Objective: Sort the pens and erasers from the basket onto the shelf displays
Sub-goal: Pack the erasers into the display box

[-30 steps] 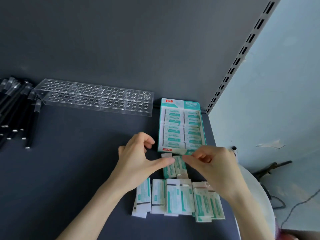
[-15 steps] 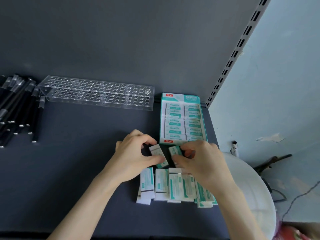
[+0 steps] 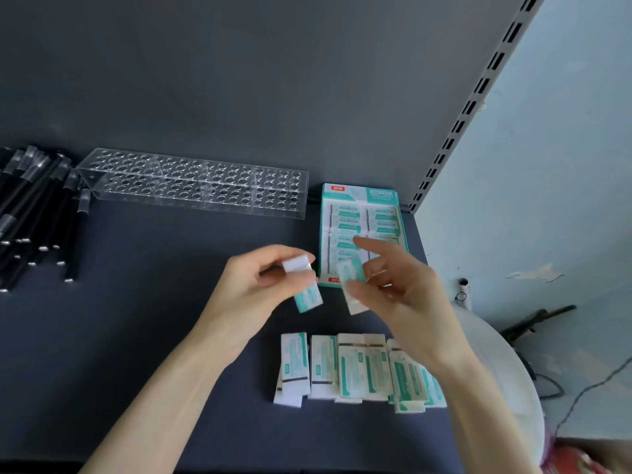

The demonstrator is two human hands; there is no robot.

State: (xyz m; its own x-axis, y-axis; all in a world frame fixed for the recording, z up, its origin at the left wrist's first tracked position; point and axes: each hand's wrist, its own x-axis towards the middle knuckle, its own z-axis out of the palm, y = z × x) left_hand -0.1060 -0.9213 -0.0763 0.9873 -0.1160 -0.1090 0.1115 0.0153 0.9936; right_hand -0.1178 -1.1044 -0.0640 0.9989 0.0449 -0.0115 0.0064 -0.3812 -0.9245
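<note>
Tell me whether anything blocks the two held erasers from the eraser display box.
Nothing visible does. The left hand pinches the left eraser and the right hand the right eraser, both just in front of the eraser display box. Its visible rows look full, though.

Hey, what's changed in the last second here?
The left hand and right hand lifted off the shelf, each carrying up a pinched eraser: left-hand eraser, right-hand eraser. The row of loose erasers, display box, acrylic rack and pens stayed put.
</note>
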